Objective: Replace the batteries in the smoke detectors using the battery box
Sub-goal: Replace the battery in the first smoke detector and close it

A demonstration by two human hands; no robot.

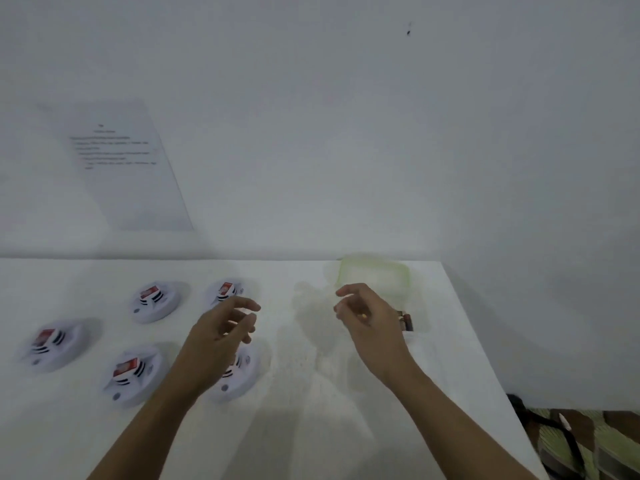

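Note:
Several white round smoke detectors lie on the white table (pixel 311 427), each showing a red battery: one at the far left (pixel 52 344), one at the back (pixel 156 301), one behind my left hand (pixel 227 291), one in front (pixel 133 374), and one partly hidden under my left wrist (pixel 239 375). The clear battery box (pixel 377 282) with a green rim stands at the back right; dark batteries (pixel 407 322) show beside my right hand. My left hand (pixel 221 336) hovers with loosely curled fingers, holding nothing. My right hand (pixel 367 318) hovers before the box, fingers relaxed. The frame is blurred.
A printed sheet of paper (pixel 128 168) hangs on the white wall behind the table. The table's right edge runs diagonally down to the lower right, where a patterned floor mat (pixel 595 445) and a dark cable lie below.

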